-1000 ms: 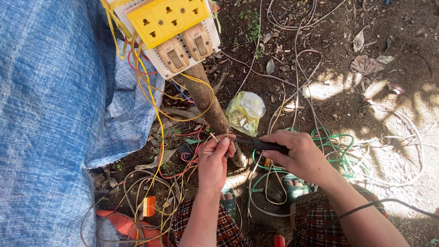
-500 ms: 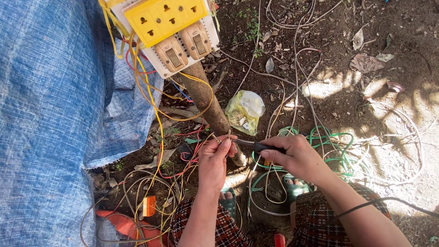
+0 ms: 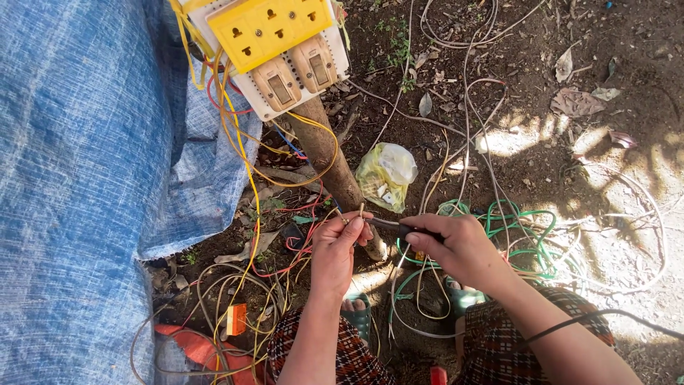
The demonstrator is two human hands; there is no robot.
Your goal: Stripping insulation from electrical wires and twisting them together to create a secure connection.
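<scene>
Fingers (image 3: 354, 229) of the left hand (image 3: 335, 257) pinch together on the short bare end of a thin wire (image 3: 361, 211), holding it upright so its tip stands clear above the knuckles. The right hand (image 3: 459, 246) is closed around the dark handle of a slim tool (image 3: 399, 228), whose tip points leftward and meets the wire just beside the left fingertips.

Around them, from largest to smallest: a blue tarpaulin (image 3: 78, 185) hangs over the whole left side of the scene, apparently as a screen or cover. Bare, leaf-strewn ground (image 3: 570, 142) fills the right. A white board carrying a yellow socket panel (image 3: 267, 28) and two beige switches (image 3: 296, 75) is fixed to the top of a wooden post (image 3: 335, 171), which keeps the fittings off the soil. Yellow, red and white cables (image 3: 235, 164) trail from the board down to the ground near the hands. A coil of green cable (image 3: 520, 235) lies just behind the right hand. A crumpled yellowish plastic bag (image 3: 386, 176) rests beside the post, and a small orange block (image 3: 236, 319) sits among the loose wires at the lower left.
</scene>
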